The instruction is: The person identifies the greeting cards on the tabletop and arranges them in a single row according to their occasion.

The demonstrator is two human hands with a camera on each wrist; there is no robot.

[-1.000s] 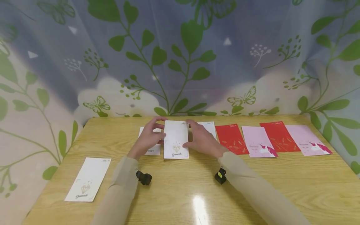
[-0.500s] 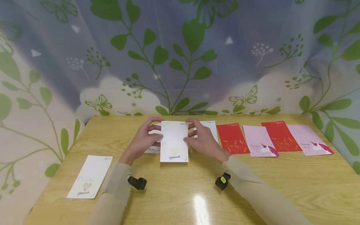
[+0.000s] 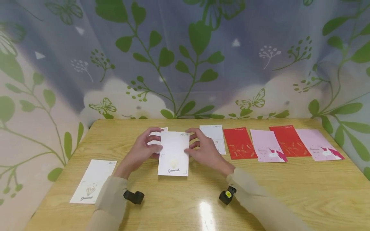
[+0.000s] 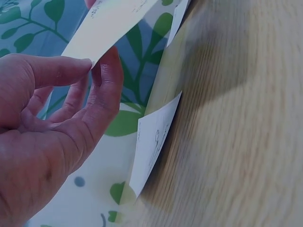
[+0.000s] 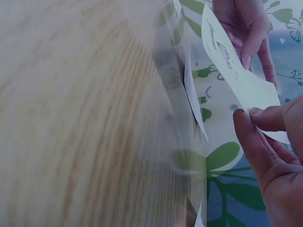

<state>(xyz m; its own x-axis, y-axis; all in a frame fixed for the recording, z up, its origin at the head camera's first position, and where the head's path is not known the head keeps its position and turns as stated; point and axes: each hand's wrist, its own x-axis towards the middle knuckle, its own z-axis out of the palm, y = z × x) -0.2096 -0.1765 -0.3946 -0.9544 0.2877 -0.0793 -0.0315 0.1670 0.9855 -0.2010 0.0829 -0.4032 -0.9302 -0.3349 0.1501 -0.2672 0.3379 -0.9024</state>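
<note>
Between both hands a white card (image 3: 173, 154) printed "Diamonds" with a gold diamond is held up off the table. My left hand (image 3: 142, 149) pinches its left edge, thumb in front and fingers behind, as the left wrist view shows. The opposite edge is pinched by my right hand (image 3: 206, 149) in the same way. Behind the held card and the left hand lies another white card (image 3: 164, 129), mostly hidden in the head view. A second "Diamonds" card (image 3: 93, 181) lies flat near the left forearm.
Along the back of the wooden table (image 3: 254, 195) runs a row: a white card (image 3: 211, 132), a red card (image 3: 239, 143), a pink unicorn card (image 3: 266, 144), another red card (image 3: 289, 141) and another pink one (image 3: 319, 144). A patterned curtain (image 3: 179, 89) hangs behind the table.
Both hands have brought the held card toward the body and slightly left. The white card at the back, right of the hands, now shows more fully.
</note>
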